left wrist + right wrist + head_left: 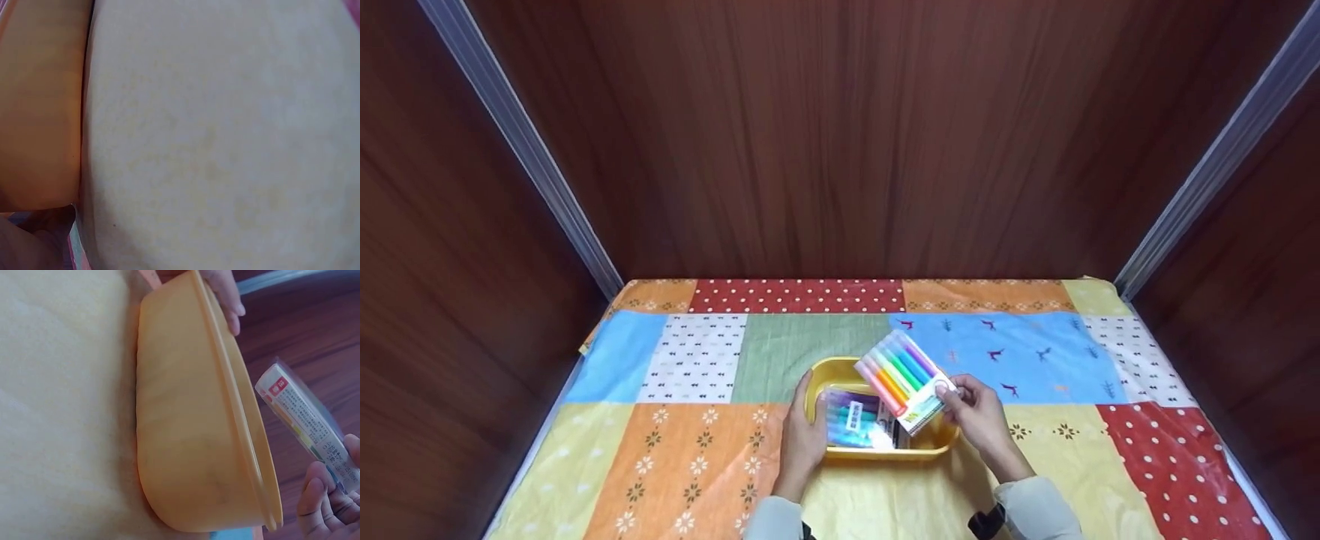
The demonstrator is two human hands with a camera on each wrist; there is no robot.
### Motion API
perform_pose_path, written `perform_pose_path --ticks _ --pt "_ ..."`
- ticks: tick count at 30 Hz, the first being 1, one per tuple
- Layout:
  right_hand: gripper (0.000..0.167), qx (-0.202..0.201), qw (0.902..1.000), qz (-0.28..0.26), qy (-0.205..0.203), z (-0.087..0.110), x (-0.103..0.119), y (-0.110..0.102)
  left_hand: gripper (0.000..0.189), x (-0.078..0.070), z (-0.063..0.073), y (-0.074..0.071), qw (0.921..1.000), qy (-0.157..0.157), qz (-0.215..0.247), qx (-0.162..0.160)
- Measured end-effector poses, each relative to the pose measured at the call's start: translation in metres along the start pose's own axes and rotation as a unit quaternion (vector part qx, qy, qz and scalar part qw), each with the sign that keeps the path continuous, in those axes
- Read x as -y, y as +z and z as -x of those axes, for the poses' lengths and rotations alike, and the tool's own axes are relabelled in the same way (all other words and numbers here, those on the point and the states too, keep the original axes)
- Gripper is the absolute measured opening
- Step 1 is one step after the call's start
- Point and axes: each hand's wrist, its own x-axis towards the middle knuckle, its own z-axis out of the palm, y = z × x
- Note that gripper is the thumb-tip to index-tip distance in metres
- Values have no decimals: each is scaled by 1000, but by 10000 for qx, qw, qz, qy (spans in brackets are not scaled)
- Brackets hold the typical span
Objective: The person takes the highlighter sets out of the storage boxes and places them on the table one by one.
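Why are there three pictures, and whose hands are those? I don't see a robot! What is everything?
You're right, no robot: these are a person's own bare hands. The big picture comes from a camera worn on the head, looking forward and down. The other two come from cameras on the wrists. The left one sees mostly cloth and a tub's side; the right one looks along the tub.

A colourful patchwork-patterned tablecloth covers the table. On it sits a yellow plastic tub with rounded corners. The left hand holds one end of it. The right hand pinches a flat clear pack of rainbow-coloured pens, tilted above the tub. Inside lies at least one clear pack of purple and blue-green pens.
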Motion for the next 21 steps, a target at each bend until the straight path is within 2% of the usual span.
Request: perform_pose_path --ticks 9,21 --pt "23 -340 9986 -366 187 9 -7 -12 53 1 2 -1 9998 189 -9 -52" --pt "27 -830 9945 -600 240 16 -14 -30 58 -1 2 -1 9999 -48 83 44"
